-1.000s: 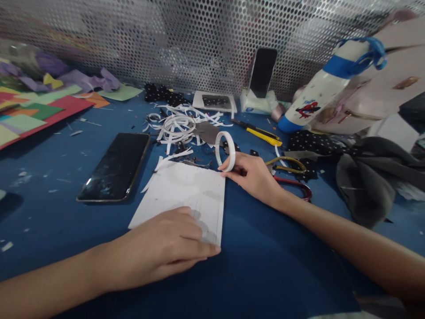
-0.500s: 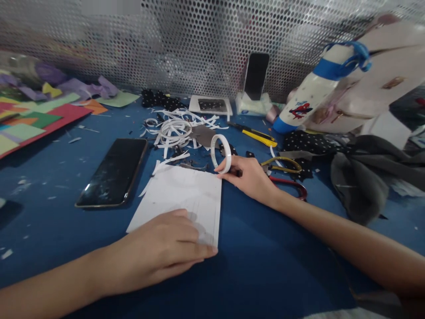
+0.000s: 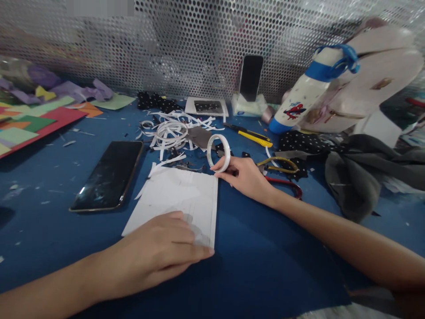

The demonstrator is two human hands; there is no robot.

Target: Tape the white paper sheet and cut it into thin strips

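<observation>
At far left, flat coloured papers point(image 3: 66, 118) overlap, red uppermost along the rim, beside crumpled purple strips point(image 3: 79, 92). Next lies a glossy black phone point(image 3: 109, 175), a smudged slab with rounded corners. The left hand point(image 3: 162, 252) rests palm down across the lower part of a white sheet point(image 3: 175, 190), matte and faintly lined; its fingers lie close together, and whether this grip pinches the near edge I cannot tell. Beyond the sheet, curled white paper strips point(image 3: 171, 130) form a springy tangle. A smooth white tape ring point(image 3: 227, 155) stands upright at the sheet's far right corner, its lower rim pinched in the closed grip of the right hand point(image 3: 247, 177). Farther right come a slim yellow-and-black cutter point(image 3: 255, 138), scissors point(image 3: 282, 165) with looped handles, a tilted cylindrical bottle point(image 3: 300, 99) and limp, sheer grey fabric point(image 3: 350, 186).

The sheet's right edge runs straight; its far left edge is fringed with loose strips. Blue surface point(image 3: 265, 257) spreads between that right edge and the right forearm, leaving sideways room, while the tangle crowds the far edge.
</observation>
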